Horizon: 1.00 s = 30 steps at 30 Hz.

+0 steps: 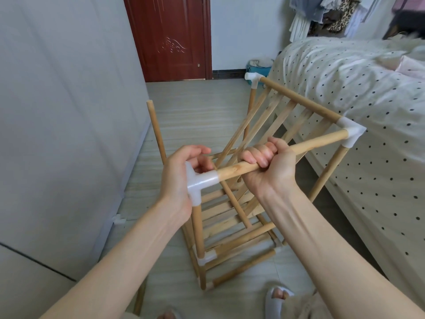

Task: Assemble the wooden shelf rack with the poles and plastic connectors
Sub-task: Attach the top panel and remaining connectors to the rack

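Two bare forearms reach forward over the wooden rack (232,217) standing on the floor (195,116) beside a bed (345,93). The top pole (305,146) runs left to right; right hand (269,166) fingers curl around it. Left hand (181,173) grips the white connector (200,183) at its left end, nearer the free upright pole (156,130)

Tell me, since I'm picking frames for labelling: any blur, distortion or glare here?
Head view: the bed and hanging clothes at top right are motion-smeared; wide-angle bending curves the wall edge; both hands, left hand and right hand, and the near pole are sharp; soft daylight, no glare.
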Available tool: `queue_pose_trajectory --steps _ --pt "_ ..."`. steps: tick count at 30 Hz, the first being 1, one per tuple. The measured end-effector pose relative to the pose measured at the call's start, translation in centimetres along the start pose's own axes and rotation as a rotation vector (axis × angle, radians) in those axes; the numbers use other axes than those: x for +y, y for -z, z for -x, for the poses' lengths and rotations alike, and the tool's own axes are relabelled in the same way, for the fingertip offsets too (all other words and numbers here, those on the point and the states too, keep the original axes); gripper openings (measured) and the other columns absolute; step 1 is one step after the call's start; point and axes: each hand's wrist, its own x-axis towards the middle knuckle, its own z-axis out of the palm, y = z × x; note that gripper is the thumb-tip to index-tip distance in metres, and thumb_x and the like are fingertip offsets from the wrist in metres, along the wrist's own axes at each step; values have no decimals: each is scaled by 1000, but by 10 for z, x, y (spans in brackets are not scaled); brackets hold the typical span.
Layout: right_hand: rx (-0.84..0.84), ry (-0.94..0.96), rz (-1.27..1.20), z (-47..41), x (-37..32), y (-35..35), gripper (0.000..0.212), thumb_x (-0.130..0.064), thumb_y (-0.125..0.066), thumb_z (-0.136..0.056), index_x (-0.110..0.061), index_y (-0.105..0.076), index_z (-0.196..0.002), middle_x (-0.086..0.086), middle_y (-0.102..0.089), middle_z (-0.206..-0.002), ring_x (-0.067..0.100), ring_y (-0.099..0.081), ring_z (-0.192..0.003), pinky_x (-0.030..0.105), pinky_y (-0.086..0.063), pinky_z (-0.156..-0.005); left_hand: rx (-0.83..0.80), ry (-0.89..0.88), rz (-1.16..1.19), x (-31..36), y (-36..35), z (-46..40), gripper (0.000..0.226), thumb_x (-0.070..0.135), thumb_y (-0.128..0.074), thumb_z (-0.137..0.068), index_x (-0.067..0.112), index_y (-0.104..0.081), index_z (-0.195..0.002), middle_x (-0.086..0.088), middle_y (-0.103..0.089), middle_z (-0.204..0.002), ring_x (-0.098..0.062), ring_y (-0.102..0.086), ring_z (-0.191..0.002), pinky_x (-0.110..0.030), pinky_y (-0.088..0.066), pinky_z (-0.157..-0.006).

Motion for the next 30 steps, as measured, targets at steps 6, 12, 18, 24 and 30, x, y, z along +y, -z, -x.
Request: queue_pose_trajectory --steps 6,12,18,24,30 --pt "40 -3 36 -2 -3 1 45 -15 -42 -91 -20 -31 -47 -7 -23 -40 9 -23 -32 17 -29 -39 -116 13 6 -8 6 4 19 18 -50 -84 7 -64 -77 -13 -66 -65 -25 -64 -58 -32 -55 -57" --pt "25 34 14 -4 -17 3 47 -15 -42 -92 -21 -29 -47 -8 -20 -38 8 -19 -31 17 -24 -35 -285 27 -74 -27 2 16 32 39 -57 -76 9 -66 -82 -18 -59 -57 -27 -56 -49 -35 -52 -58" --pt "-26 28 17 -3 -20 8 50 -14 -41 -91 -20 -29 -43 -8 -20 -37 8 -19 -30 17 -24 -34 -591 105 -156 -29 13 13 51 49 -41 -79 2 -59 -82 -5 -33 -39 -19 -28 -38 -30 -42 -53" --pt "-41 13 8 -4 -21 9 49 -15 -42 -91 -21 -28 -44 -8 -20 -37 8 -20 -30 17 -26 -34 -631 81 -209 -37 20 11 60 66 -36 -73 8 -51 -75 -1 -25 -38 -14 -21 -36 -27 -35 -48" --pt "-45 15 15 -5 -21 10 50 -15 -41 -92 -20 -28 -43 -8 -20 -37 8 -20 -30 16 -25 -35 -582 78 -115 -44 15 8 54 65 -40 -66 11 -43 -67 4 -22 -33 -7 -13 -32 -14 -20 -39"
